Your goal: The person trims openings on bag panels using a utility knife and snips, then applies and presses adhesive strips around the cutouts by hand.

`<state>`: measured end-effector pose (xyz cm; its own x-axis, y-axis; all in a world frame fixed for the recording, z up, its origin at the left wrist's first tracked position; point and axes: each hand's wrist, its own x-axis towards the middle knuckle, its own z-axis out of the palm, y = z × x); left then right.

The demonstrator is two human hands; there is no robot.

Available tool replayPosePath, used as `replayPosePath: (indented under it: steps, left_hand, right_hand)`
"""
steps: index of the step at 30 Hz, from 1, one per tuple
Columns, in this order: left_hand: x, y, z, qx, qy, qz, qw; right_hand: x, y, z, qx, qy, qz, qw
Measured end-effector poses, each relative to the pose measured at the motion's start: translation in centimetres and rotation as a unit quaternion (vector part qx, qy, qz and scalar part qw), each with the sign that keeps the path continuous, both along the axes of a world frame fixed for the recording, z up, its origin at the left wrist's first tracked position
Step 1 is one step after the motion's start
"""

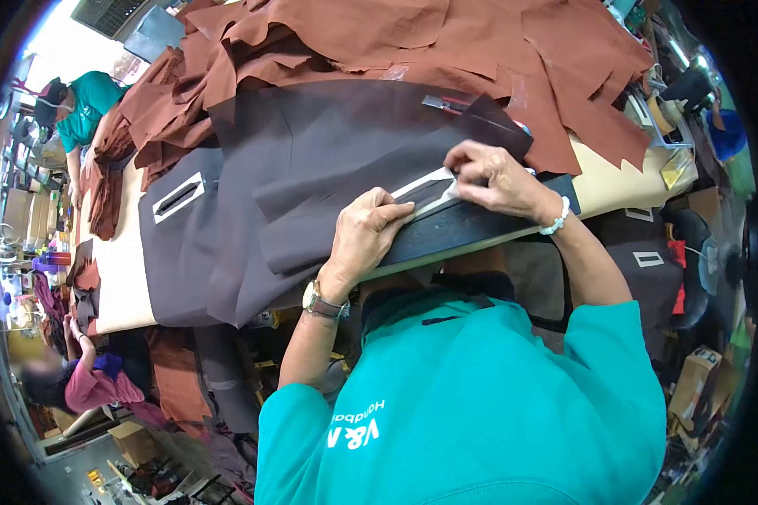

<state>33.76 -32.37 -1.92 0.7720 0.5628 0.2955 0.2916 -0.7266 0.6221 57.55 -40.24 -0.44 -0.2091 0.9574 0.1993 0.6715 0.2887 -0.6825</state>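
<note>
A dark brown leather-like sheet [295, 160] spreads over the table's near side. On it, in front of me, a white strip frame [432, 177] borders a narrow slot. My left hand [366, 231] is closed, with thumb and index finger pressed together at the frame's near-left end. At its right end my right hand [497, 178] pinches a loose, crumpled bit of the white strip [451, 190]. A black board [459, 229] shows beneath both hands. Farther left on the sheet lies another white-bordered slot [178, 199].
Reddish-brown sheets [446, 42] are heaped across the far side. A cutter-like tool [444, 103] lies on the dark sheet. Two co-workers, one in a green shirt [93, 105] and one in a pink shirt [101, 387], are at left. More slotted dark pieces [640, 252] hang at right.
</note>
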Motion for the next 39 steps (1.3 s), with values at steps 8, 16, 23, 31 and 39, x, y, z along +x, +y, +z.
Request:
replayPosePath:
  steps: [8, 16, 23, 31, 39]
  left_hand:
    - [-0.4, -0.3, 0.3, 0.026, 0.006, 0.004, 1.0]
    - [-5.2, -1.0, 1.4, 0.006, 0.033, 0.07, 0.997]
    - [-5.7, -1.2, 1.2, 0.009, 0.028, 0.092, 0.995]
    - [-8.0, -1.6, 0.7, -0.002, -0.002, 0.144, 0.99]
    - [-8.0, -1.4, 0.5, 0.006, -0.002, 0.136, 0.991]
  right_hand:
    - [-5.0, 2.1, -2.8, 0.145, -0.214, -0.108, 0.96]
    - [-3.6, 1.6, -1.5, 0.086, -0.231, -0.127, 0.961]
    - [-10.2, 3.4, -2.8, 0.152, -0.184, -0.066, 0.969]
    - [-6.5, 2.0, -2.0, 0.116, -0.222, -0.124, 0.96]
    - [-11.8, 3.8, -2.7, 0.164, -0.171, -0.009, 0.971]
